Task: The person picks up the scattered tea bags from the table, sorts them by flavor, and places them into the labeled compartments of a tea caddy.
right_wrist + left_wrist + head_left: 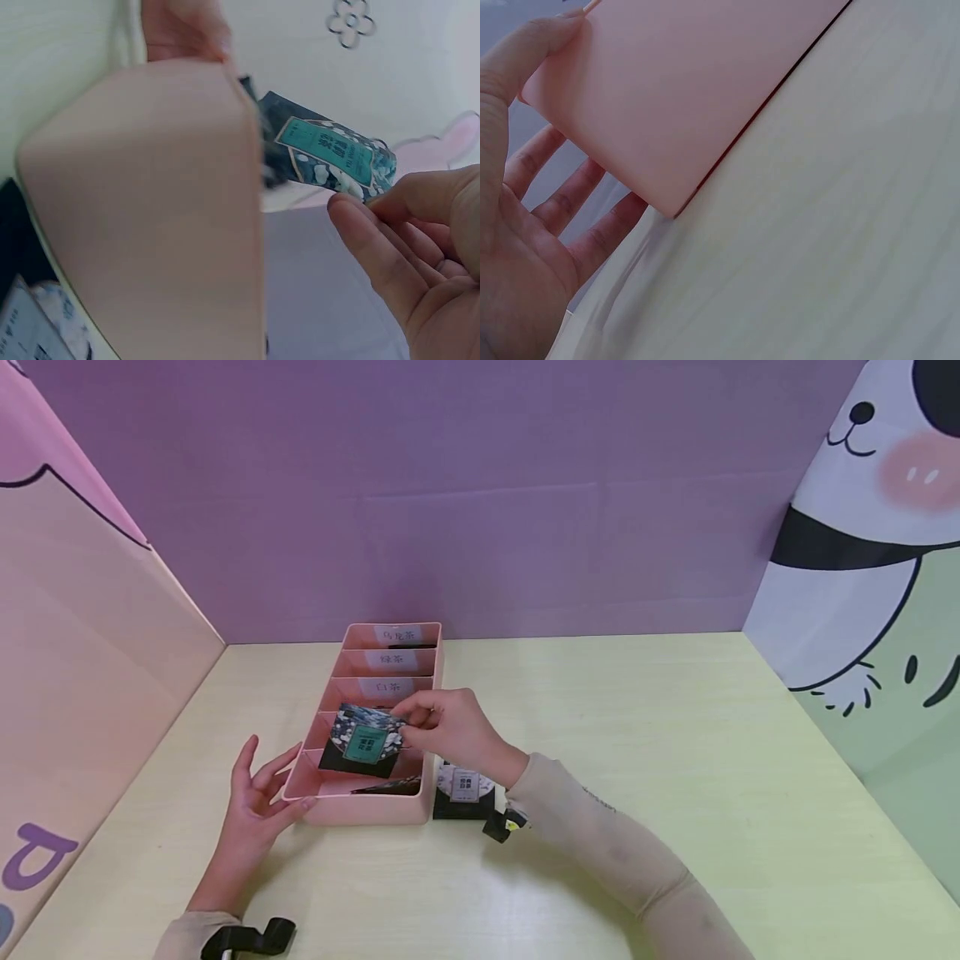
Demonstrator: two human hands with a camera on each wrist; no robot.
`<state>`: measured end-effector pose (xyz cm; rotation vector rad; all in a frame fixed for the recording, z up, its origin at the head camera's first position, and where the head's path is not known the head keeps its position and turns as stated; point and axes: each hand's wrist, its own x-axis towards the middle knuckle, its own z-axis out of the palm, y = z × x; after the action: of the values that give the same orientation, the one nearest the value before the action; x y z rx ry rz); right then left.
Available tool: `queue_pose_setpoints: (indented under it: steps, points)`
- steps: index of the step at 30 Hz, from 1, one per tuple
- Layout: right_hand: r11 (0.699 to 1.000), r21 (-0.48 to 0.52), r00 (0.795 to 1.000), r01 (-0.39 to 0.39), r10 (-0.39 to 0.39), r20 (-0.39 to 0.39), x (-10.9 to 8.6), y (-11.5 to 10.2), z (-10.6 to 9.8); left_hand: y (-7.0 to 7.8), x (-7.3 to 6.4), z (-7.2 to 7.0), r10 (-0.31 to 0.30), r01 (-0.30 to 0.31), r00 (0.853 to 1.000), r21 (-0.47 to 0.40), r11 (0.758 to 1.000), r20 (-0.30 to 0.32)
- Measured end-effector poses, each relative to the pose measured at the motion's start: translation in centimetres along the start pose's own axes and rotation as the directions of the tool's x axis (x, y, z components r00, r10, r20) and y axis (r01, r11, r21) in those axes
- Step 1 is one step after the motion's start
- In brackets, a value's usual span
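Note:
My right hand pinches the upper right corner of a dark tea sachet with a green label and flower print. The sachet is tilted over the nearer compartments of a long pink divided box. In the right wrist view, the pink wall partly hides the sachet. At the box's near left corner, my left hand touches it, thumb at the front rim and fairly straight fingers along the left side. Another dark sachet lies in the nearest compartment.
Next to the box's right side, a black sachet with a pale label lies on the light wooden table, partly behind my right wrist. White labels mark the far compartments, where dark edges show. A purple backdrop stands behind the table.

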<state>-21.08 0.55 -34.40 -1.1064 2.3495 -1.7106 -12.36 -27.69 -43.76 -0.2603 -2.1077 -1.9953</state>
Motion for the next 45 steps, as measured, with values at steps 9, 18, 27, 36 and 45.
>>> queue_pose_setpoints:
  steps: [9,18,27,36,45]
  points:
    - [0.976,-0.115,0.980,0.182,-0.171,0.101,-0.4,0.1,2.3,-0.2,0.0,-0.1,0.020,-0.020,1.000,-0.013,1.000,0.009]
    - [0.832,-0.390,0.911,0.394,-0.300,0.283,-1.1,0.4,4.4,-0.6,0.1,-0.1,0.090,-0.087,0.996,-0.097,0.992,0.027]
    - [0.774,-0.470,0.890,0.424,-0.260,0.373,-1.3,0.7,4.8,-0.6,0.1,-0.1,0.092,-0.088,0.995,-0.106,0.990,0.030]
    - [0.650,-0.564,0.854,0.510,-0.304,0.422,-1.2,1.3,4.9,-0.4,0.1,-0.2,0.084,-0.082,0.996,-0.096,0.992,0.020]
    - [0.654,-0.520,0.830,0.550,-0.356,0.430,-1.7,1.0,3.0,-0.5,0.2,0.1,0.079,-0.075,0.997,-0.105,0.992,0.026]
